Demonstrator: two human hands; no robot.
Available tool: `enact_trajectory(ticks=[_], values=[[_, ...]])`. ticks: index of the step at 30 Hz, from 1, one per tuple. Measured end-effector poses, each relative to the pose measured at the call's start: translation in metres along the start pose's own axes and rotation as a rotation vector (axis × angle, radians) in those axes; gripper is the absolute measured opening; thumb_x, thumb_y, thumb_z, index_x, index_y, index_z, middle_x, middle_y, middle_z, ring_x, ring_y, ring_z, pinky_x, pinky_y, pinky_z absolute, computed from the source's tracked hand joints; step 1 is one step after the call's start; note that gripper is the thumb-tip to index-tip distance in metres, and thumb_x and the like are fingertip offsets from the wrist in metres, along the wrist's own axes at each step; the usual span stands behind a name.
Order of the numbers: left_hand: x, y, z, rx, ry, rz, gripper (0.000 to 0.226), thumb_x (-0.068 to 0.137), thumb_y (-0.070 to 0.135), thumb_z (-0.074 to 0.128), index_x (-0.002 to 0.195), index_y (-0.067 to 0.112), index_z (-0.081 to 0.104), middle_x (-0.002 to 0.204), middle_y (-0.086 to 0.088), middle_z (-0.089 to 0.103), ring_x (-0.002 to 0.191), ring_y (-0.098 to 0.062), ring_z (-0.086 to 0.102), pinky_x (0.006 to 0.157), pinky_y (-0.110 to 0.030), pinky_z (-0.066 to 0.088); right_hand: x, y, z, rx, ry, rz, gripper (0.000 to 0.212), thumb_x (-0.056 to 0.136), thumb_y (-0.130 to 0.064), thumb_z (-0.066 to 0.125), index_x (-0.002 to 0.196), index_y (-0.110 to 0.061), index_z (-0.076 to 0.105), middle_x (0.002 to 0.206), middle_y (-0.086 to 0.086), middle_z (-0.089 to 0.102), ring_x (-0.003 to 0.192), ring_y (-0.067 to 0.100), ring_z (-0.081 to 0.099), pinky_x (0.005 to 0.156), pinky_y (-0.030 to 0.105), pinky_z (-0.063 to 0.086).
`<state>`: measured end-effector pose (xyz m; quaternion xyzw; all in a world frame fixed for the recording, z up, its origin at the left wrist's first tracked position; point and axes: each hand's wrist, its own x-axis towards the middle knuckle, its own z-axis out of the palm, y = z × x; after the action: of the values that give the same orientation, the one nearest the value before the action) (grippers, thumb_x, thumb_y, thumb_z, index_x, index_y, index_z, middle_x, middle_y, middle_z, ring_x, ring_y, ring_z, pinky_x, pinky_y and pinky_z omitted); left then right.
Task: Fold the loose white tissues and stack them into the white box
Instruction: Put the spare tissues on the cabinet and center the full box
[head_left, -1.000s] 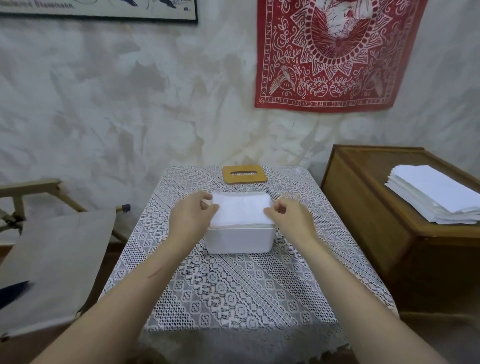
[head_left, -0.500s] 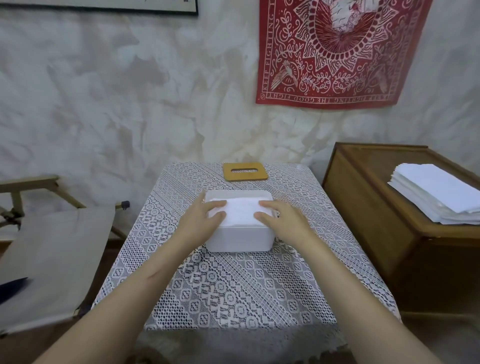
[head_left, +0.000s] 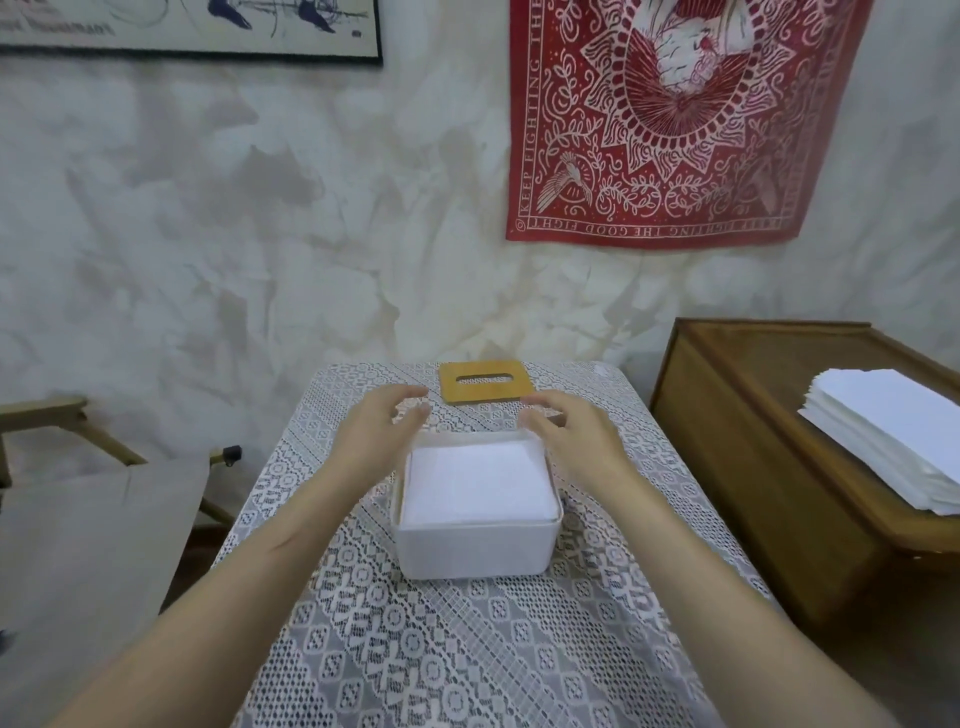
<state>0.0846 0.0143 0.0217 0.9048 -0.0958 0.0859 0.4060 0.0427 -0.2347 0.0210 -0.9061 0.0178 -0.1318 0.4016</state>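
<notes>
Over the far side of the white box the left hand hovers with fingers relaxed and slightly spread, gripping nothing. The right hand faces it across the box, fingers loosely curled and likewise empty. Both hands hide the box's far corners, so whether either brushes the rim cannot be told. The box stands mid-table on a lace tablecloth, filled almost to the rim with folded white tissues lying flat. At the left a folding canvas chair is cut off by the frame edge. Just beyond the fingertips a wooden slotted lid lies apart from the box. At the right a wooden cabinet carries a stack of loose white tissues, its far end cropped. On the wall hang a framed print, cropped at the top, and a red printed cloth with upside-down lettering.
</notes>
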Motion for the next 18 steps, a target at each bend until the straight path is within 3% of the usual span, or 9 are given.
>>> enact_trajectory(ticks=[6, 14, 18], values=[[0.054, -0.016, 0.015, 0.138, -0.026, 0.016, 0.037, 0.103, 0.045, 0.057, 0.139, 0.037, 0.061, 0.144, 0.008, 0.060, 0.122, -0.016, 0.060, 0.100, -0.038, 0.047, 0.061, 0.019, 0.007, -0.103, -0.008, -0.014, 0.030, 0.097, -0.050, 0.059, 0.125, -0.041, 0.068, 0.110, -0.009, 0.073, 0.095, 0.014, 0.068, 0.073, 0.029, 0.044], [0.113, -0.045, 0.060, 0.264, -0.120, 0.024, 0.042, 0.103, 0.043, 0.058, 0.144, 0.033, 0.058, 0.144, 0.000, 0.062, 0.129, -0.023, 0.058, 0.099, -0.037, 0.047, 0.122, 0.059, 0.040, -0.221, -0.037, -0.022, 0.036, 0.099, -0.045, 0.060, 0.133, -0.036, 0.065, 0.130, -0.004, 0.069, 0.111, 0.020, 0.063, 0.082, 0.031, 0.043], [0.129, -0.061, 0.082, 0.312, -0.114, 0.047, 0.043, 0.103, 0.042, 0.058, 0.145, 0.031, 0.058, 0.144, 0.001, 0.063, 0.127, -0.023, 0.060, 0.096, -0.035, 0.047, 0.148, 0.080, 0.060, -0.320, -0.049, -0.057, 0.039, 0.097, -0.042, 0.062, 0.136, -0.036, 0.063, 0.123, -0.002, 0.073, 0.109, 0.024, 0.066, 0.086, 0.034, 0.050]])
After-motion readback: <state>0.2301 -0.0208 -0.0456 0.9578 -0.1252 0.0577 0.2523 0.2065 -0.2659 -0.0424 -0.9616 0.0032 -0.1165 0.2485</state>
